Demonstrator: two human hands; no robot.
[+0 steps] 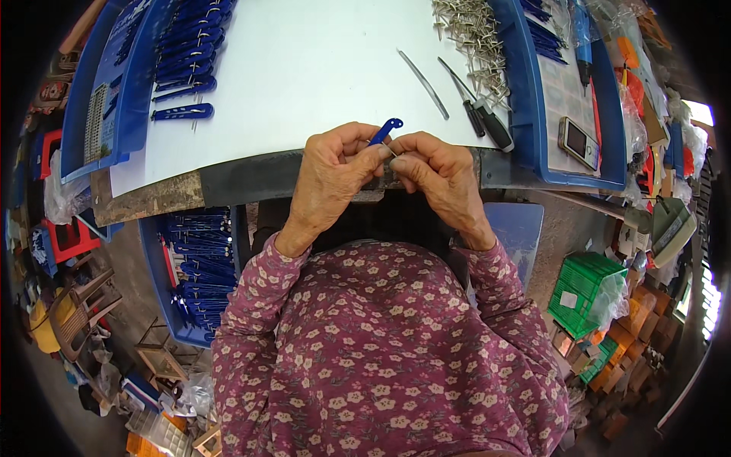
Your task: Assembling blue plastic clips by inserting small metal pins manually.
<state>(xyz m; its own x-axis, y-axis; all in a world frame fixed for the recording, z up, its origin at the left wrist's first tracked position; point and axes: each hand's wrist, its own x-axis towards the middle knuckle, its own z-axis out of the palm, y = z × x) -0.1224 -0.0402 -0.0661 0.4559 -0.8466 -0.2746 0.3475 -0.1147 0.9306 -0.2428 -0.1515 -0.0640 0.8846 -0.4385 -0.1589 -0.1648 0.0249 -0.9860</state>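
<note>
My left hand point(329, 174) is closed on a small blue handle-shaped piece point(391, 125), whose rounded end with a hole sticks up past the fingers. Close beside it, my right hand point(443, 177) pinches a thin metal piece point(393, 153) between thumb and forefinger. That piece meets the blue one between the two hands, but fingers hide most of the join. Both hands are just over the near edge of the white-topped table point(304, 68). To the left lies a row of similar blue pieces point(183, 112) with metal pins standing in some of them.
Silvery metal parts point(476, 38) lie heaped at the right. Nearer are a curved metal strip point(424, 84) and a black-handled screwdriver point(495, 126). A phone point(579, 142) rests in the right blue tray point(537, 145). Below the table, a blue bin point(156, 282) holds many blue pieces.
</note>
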